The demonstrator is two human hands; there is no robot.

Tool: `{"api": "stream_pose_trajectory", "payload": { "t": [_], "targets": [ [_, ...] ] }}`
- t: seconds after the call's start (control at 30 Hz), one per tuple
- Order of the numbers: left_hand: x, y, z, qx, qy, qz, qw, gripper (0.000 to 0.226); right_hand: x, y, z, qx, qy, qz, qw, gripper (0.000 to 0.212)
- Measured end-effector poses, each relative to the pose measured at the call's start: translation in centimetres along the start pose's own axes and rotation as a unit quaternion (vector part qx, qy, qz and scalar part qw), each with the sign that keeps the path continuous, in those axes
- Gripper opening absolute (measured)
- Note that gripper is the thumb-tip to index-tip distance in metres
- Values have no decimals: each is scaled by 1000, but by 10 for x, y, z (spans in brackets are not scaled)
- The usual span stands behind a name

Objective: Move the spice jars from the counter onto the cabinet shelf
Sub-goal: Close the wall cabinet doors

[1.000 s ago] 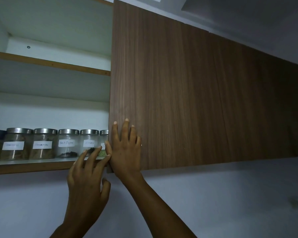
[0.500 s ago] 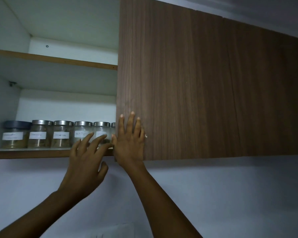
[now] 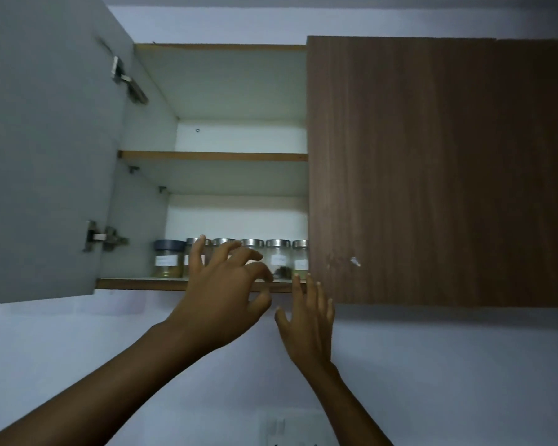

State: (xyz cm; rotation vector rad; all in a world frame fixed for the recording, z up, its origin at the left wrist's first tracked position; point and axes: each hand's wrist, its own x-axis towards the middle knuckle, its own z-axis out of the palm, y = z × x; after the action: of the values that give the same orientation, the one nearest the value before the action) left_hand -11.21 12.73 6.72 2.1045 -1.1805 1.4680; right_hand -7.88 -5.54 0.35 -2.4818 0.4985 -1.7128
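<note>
I'm reaching up with both hands toward the bottom shelf (image 3: 136, 282) of the wall cabinet, where the spice jars (image 3: 278, 257) are standing in 1 row. The blue-lidded jar (image 3: 168, 257) is sitting at the left end, with 5 steel-lidded ones to its right. My left hand (image 3: 226, 294) is hovering in front of the middle of the row, fingers spread and loosely bent, gripping nothing. It is covering parts of 3 jars, and I can't tell whether a fingertip is touching any. My right hand (image 3: 308, 320) is lying flat with fingers straight, tips at the lower corner of the closed wooden door (image 3: 432, 172), which is hiding part of the last jar. The grey door (image 3: 45, 156) on the left is hanging open. An upper shelf (image 3: 213, 156) is running above the jars.
</note>
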Motion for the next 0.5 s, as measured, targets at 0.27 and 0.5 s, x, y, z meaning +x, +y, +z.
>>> {"api": "stream_pose_trajectory", "payload": {
  "t": [0.27, 0.5],
  "targets": [
    [-44, -60, -101, 40, 21, -22, 999, 29, -22, -152, -46, 82, 68, -94, 990, 51],
    [-93, -141, -197, 154, 137, -78, 975, 32, -44, -294, -94, 187, 65, -170, 965, 50]
  ]
}}
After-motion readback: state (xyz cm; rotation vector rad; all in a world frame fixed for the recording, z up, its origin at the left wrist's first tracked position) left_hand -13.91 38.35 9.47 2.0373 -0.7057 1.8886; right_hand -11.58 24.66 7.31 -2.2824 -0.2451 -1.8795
